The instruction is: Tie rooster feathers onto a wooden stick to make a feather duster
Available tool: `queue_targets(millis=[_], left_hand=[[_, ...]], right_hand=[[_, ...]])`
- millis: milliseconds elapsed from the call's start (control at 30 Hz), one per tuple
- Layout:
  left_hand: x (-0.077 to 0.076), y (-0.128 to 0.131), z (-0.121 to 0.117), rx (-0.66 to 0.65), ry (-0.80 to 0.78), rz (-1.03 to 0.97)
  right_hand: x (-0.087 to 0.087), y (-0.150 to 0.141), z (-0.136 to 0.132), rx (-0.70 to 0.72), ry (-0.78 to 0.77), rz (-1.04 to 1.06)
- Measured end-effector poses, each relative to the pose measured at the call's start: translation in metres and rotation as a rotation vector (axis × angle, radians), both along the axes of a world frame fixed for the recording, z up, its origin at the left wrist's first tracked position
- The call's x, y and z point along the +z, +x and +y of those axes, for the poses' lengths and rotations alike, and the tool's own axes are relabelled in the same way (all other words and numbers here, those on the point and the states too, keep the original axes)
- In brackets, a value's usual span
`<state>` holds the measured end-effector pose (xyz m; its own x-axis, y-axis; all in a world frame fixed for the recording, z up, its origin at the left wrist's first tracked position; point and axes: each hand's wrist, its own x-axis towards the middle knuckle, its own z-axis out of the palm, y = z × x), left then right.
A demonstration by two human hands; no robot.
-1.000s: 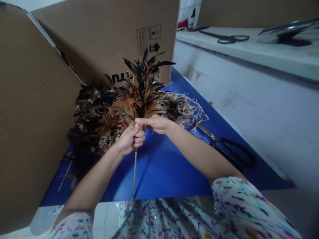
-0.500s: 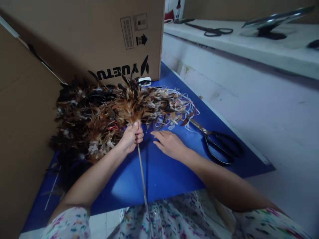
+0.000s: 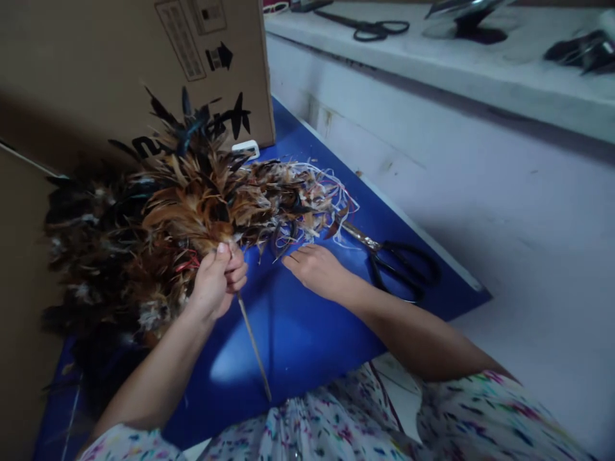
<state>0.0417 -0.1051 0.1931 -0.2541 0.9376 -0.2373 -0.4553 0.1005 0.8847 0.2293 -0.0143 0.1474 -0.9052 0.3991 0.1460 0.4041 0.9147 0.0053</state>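
My left hand (image 3: 216, 285) is closed round a thin wooden stick (image 3: 254, 349) just under a bundle of brown and black feathers (image 3: 192, 192) tied to its top, holding it tilted above the blue mat (image 3: 298, 333). My right hand (image 3: 317, 269) lies flat and open on the mat, fingers stretched toward a loose heap of feathers and white strings (image 3: 307, 198). Large black-handled scissors (image 3: 394, 262) lie just right of that hand.
A big pile of dark feathers (image 3: 96, 256) fills the mat's left side. A cardboard box (image 3: 144, 64) stands behind it and more cardboard stands at the left. A white ledge (image 3: 432, 57) at the back right carries another pair of scissors (image 3: 369, 27).
My right hand let go of the feather bundle and dropped flat onto the mat. My left hand kept the stick, lowered it, then raised the feathers again while the view swung right.
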Motion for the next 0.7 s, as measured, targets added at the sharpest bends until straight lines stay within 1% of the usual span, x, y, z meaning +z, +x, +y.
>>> queue_targets(millis=[233,367,567,633,700], left_hand=[[-0.003,-0.005,-0.002,-0.017,0.013,-0.046],[-0.002,-0.001,-0.008,0.014,0.003,-0.055],[-0.006,0.006,-0.028,0.086,0.023,-0.05],[-0.007,0.005,-0.034,0.129,0.042,-0.068],[-0.006,0.003,-0.039,0.179,0.07,-0.093]], right_hand=[[0.003,0.0,0.004,-0.019,-0.012,-0.006],[0.004,0.0,-0.001,0.03,-0.045,-0.03],[0.003,-0.002,-0.015,0.122,-0.092,-0.059],[0.003,-0.001,-0.016,0.099,-0.127,-0.053],[0.005,0.001,-0.012,0.004,-0.179,-0.029]])
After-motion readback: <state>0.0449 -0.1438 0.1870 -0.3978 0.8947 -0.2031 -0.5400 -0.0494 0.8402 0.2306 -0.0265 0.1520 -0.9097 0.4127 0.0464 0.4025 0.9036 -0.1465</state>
